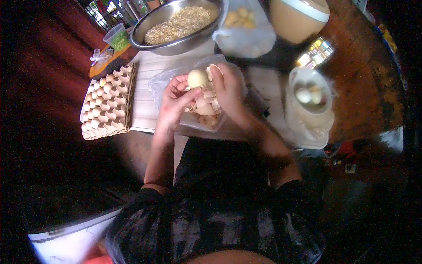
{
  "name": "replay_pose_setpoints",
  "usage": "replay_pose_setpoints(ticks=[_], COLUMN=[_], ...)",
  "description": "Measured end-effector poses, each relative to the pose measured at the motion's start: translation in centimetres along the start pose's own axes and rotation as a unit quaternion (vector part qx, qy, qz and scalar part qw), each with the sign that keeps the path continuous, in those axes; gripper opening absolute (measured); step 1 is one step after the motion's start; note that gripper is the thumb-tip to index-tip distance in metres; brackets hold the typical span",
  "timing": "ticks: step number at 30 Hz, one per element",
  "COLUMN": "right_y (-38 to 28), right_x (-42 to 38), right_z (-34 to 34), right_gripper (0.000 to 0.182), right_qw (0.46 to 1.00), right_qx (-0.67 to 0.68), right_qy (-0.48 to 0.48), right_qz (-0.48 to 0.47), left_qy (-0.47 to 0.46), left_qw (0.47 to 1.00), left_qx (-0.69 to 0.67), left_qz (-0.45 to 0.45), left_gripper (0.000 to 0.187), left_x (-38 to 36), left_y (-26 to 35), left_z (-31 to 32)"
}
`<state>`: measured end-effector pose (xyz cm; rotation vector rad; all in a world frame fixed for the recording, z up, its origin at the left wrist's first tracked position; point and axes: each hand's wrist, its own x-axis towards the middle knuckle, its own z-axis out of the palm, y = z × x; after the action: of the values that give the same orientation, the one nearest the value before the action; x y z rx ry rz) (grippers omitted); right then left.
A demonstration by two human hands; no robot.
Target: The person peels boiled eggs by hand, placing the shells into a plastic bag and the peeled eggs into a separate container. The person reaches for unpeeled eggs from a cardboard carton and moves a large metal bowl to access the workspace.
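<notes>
My left hand [176,94] has its fingers around a pale, smooth egg [198,78] at the middle of the view. Close on the right of the egg, my right hand [228,86] pinches a piece of eggshell [214,72] between thumb and fingers. Both hands are over a clear plastic bag [160,79] spread on the light table. Broken eggshells [205,108] lie in the bag below the hands.
An egg carton [115,105] stands at left. Behind are a steel bowl [143,44] of husks, a green-filled cup [117,38], a white bag [244,42] with yellowish pieces and a tan container [299,22]. At right, a translucent bowl [293,79] holds several eggs.
</notes>
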<state>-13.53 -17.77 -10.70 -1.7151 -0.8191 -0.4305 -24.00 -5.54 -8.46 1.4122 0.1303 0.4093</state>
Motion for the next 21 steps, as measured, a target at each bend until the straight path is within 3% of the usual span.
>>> replay_pose_setpoints(ticks=[2,4,10,15,18,20,21], right_y=[0.5,0.3,1.3,1.5,0.9,0.7,0.1], right_x=[-0.1,0.2,-0.2,-0.2,0.2,0.8,0.9], right_z=[0.4,0.2,1.1,1.4,0.9,0.4,0.0], right_gripper=[0.018,0.018,0.013,0.012,0.012,0.016,0.016], right_qw=[1.000,1.000,0.998,0.996,0.997,0.995,0.995], right_qx=[0.009,-0.009,-0.024,-0.020,-0.007,0.094,0.094], right_qy=[0.015,0.003,-0.034,-0.056,-0.009,-0.030,-0.030], right_qz=[-0.003,-0.016,-0.039,-0.063,-0.075,-0.030,-0.030], left_qy=[-0.007,-0.074,-0.113,-0.079,-0.064,-0.066,-0.059], left_qw=[1.000,0.992,0.975,0.970,0.965,0.961,0.978], left_qx=[-0.017,-0.100,-0.188,-0.216,-0.242,-0.258,-0.194], left_qz=[-0.025,-0.025,-0.045,-0.076,-0.074,-0.069,-0.053], left_gripper=[0.036,0.033,0.034,0.037,0.033,0.031,0.030], left_x=[-0.1,-0.2,-0.3,-0.2,-0.2,-0.1,-0.1], left_y=[0.2,0.0,0.2,0.8,0.9,0.4,0.0], left_z=[-0.6,-1.1,-1.7,-1.1,-0.8,-1.0,-1.1])
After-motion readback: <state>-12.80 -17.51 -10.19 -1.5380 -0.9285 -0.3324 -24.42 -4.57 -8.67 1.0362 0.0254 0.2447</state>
